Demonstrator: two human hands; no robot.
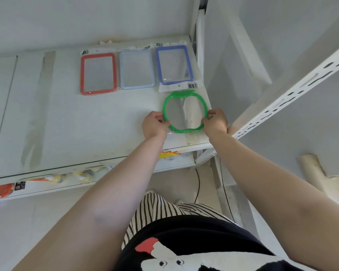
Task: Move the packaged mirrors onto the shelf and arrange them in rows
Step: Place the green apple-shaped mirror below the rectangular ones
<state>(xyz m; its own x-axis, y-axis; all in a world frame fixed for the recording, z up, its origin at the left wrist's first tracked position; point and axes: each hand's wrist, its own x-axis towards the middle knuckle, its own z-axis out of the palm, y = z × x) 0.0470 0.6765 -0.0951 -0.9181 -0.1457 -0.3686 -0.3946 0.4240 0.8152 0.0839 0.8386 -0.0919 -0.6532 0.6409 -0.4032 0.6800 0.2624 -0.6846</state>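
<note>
Shelf [86, 124]: 3 rectangular mirrors lay along the back edge: red [98, 73], pale blue [137, 69], blue [174, 64].
Green mirror [185, 112]: round, bagged, near the right front corner, just in front of the blue.
Left hand [155, 125]: fingers closed on its left rim.
Right hand [215, 121]: pinching the right rim.
Handling: probably light, stiff, breakable; slippery wrap, so grip the frame at opposite sides.
</note>
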